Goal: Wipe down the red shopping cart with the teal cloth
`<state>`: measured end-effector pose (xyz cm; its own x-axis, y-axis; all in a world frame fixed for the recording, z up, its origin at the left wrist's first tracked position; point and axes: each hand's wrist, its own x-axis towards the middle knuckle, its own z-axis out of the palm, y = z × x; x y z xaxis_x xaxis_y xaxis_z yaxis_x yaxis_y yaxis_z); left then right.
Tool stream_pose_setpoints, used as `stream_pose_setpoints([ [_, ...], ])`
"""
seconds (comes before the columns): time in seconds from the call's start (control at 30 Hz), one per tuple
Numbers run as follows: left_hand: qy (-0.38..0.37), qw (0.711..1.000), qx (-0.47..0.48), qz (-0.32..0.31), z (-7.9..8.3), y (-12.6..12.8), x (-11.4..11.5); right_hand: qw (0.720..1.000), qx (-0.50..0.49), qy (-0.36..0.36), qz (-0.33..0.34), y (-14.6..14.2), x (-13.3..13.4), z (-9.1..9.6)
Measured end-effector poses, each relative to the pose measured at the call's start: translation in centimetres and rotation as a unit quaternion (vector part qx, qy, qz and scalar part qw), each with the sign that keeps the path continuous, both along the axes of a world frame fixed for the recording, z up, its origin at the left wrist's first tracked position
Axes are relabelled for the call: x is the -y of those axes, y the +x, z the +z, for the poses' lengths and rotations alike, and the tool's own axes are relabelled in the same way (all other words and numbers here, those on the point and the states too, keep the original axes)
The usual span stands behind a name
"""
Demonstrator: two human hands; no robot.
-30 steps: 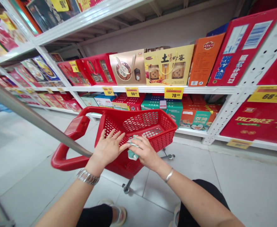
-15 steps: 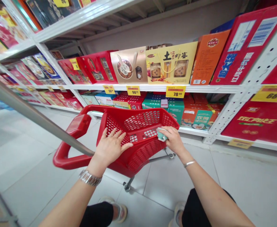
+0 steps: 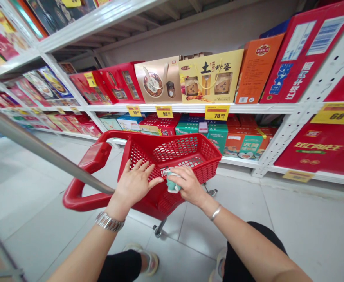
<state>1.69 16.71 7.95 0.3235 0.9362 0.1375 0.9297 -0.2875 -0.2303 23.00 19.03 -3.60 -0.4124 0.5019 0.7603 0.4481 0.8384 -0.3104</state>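
Observation:
In front of me stands a red plastic shopping cart (image 3: 202, 172) with perforated basket walls. My right hand (image 3: 188, 184) grips a crumpled green and white cloth (image 3: 173, 183) over the basket's near rim. The fingers are closed around it, and the hand hides part of the rim. My left hand (image 3: 135, 184), with a metal watch at its wrist, is open with the fingers spread, at the basket's handle-side end. Whether its palm touches the cart cannot be seen. The red handle (image 3: 85, 199) loops out to the left.
Behind the cart runs a white shelf (image 3: 189, 109) with gift boxes, among them a yellow honey box (image 3: 211, 76) and an orange box (image 3: 258, 68). A grey metal pole (image 3: 48, 147) slants in from the left. Below is a tiled floor (image 3: 201, 235), where my feet stand.
My right hand has moved left along the near rim with the cloth, from the basket's far right corner toward my left hand. My left hand stays spread in nearly the same place.

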Motion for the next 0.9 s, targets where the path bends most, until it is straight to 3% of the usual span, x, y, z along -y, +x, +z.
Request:
stream_pose_setpoints([
  [0.1, 0.000, 1.000, 0.001, -0.005, 0.1, 0.0, 0.1, 1.000, 0.010, -0.021, 0.016, -1.3, 0.1, 1.0],
  [0.23, -0.003, 1.000, 0.003, -0.005, 0.2, 0.1, 0.2, 0.999, 0.034, -0.033, 0.008, -0.7, -0.5, 1.5],
  [0.4, 0.001, 1.000, 0.004, 0.001, 0.2, 0.3, 0.2, 0.998, 0.038, -0.043, -0.036, 2.3, -1.5, 0.7],
  [0.7, 0.001, 1.000, -0.016, 0.002, 0.2, 0.2, 0.2, 0.985, 0.023, -0.073, -0.157, 11.3, -4.2, -1.4],
  [0.8, -0.001, 1.000, -0.002, 0.003, 0.1, 0.2, 0.1, 0.985, 0.017, -0.068, -0.156, 11.9, -4.5, -1.7],
  [0.9, 0.002, 1.000, 0.013, 0.002, 0.0, 0.1, 0.1, 0.989, 0.017, -0.066, -0.130, 10.4, -4.0, -1.7],
])
